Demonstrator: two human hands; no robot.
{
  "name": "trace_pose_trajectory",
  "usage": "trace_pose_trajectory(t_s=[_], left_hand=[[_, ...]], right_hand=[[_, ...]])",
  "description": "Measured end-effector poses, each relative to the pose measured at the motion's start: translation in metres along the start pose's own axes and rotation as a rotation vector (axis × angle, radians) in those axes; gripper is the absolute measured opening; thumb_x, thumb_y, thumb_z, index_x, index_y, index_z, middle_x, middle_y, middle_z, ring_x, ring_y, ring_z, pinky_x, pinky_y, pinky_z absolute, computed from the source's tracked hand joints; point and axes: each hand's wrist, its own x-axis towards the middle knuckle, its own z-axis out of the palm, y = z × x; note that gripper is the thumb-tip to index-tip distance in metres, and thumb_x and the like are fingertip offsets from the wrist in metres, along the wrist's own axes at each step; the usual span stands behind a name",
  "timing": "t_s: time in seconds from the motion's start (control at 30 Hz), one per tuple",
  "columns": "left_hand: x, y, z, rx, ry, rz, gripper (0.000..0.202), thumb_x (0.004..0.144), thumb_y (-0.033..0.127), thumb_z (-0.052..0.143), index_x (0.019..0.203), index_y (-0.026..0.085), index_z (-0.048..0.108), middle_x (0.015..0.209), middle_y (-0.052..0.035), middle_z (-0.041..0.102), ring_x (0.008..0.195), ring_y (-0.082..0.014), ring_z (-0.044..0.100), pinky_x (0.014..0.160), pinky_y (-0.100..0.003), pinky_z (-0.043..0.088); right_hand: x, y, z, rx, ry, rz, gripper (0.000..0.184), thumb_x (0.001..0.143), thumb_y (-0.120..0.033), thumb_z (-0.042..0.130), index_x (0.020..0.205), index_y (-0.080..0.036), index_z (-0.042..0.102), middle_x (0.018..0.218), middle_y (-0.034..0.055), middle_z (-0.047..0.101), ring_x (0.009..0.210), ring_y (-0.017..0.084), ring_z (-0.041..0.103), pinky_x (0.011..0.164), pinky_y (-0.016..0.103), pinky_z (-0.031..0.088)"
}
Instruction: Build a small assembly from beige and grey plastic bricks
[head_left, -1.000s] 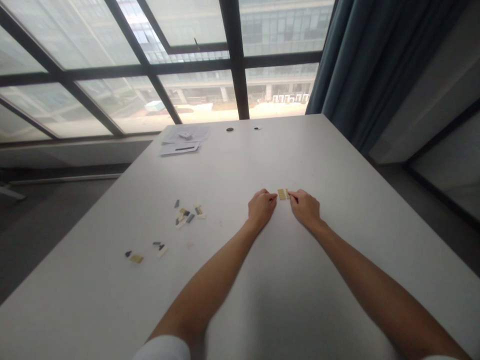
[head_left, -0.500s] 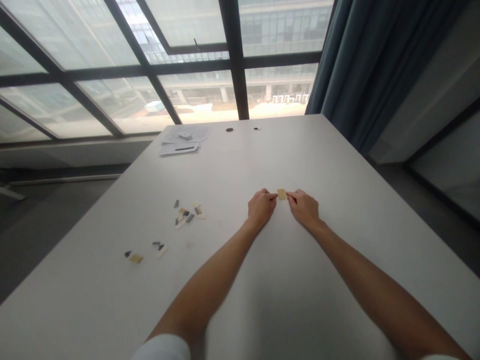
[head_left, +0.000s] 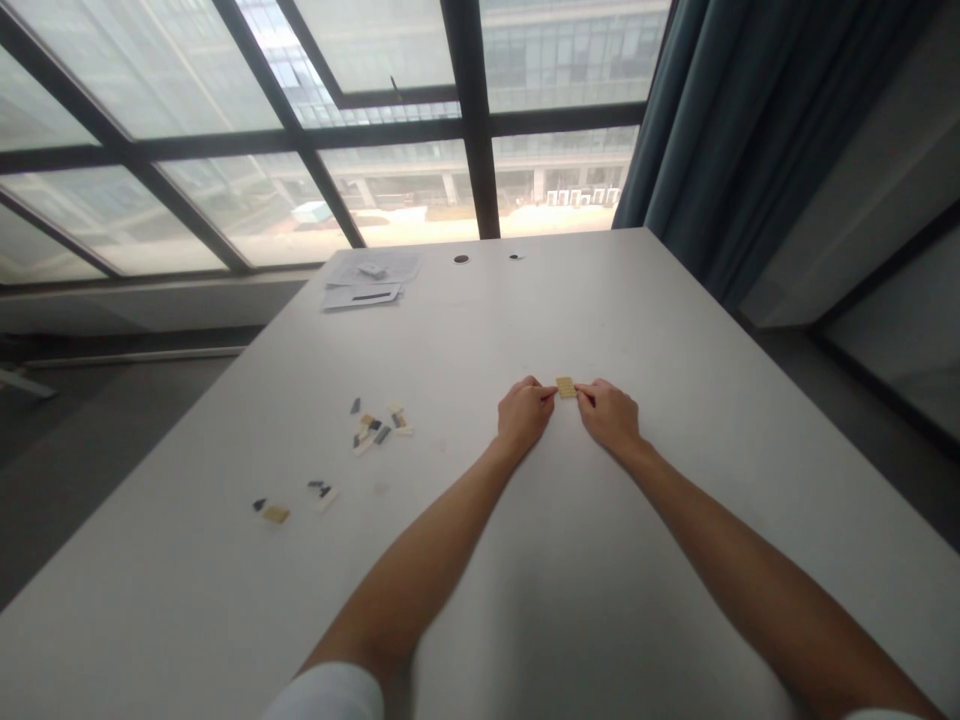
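Observation:
A small tan studded plate (head_left: 566, 387) lies on the white table (head_left: 675, 330) between my two hands. My left hand (head_left: 523, 415) rests on the table with fingers curled, its thumb and forefinger pinching the plate's left edge. My right hand (head_left: 611, 415) is curled the same way and pinches the plate's right edge. Both forearms stretch across the table toward it.
A cluster of small tan, white and dark pieces (head_left: 377, 425) lies to the left. A few more pieces (head_left: 296, 500) sit nearer the left edge. Papers (head_left: 365, 283) lie at the far end by two cable holes (head_left: 461, 259). Windows stand behind, a dark curtain (head_left: 720, 130) at right.
My hands have closed in slightly on the tan plate, so less of it shows between them. Nothing else has moved.

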Motion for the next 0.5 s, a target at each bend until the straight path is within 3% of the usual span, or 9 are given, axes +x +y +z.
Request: trace_pose_trajectory(t_s=[0.5], left_hand=[[-0.0004,0.0021,-0.0015,0.002,-0.017,-0.023,0.031,0.098,0.033,0.052,0.121,0.039,0.072,0.105,-0.0023,0.066,0.097,-0.017,0.06,0.083,-0.026,0.044]], right_hand=[[-0.0005,-0.0008,-0.0004,0.0,0.001,-0.021,0.033,0.097,-0.035,0.048,0.12,-0.034,0.072,0.1,0.0016,0.071,0.084,0.017,0.064,0.069,0.026,0.039]])
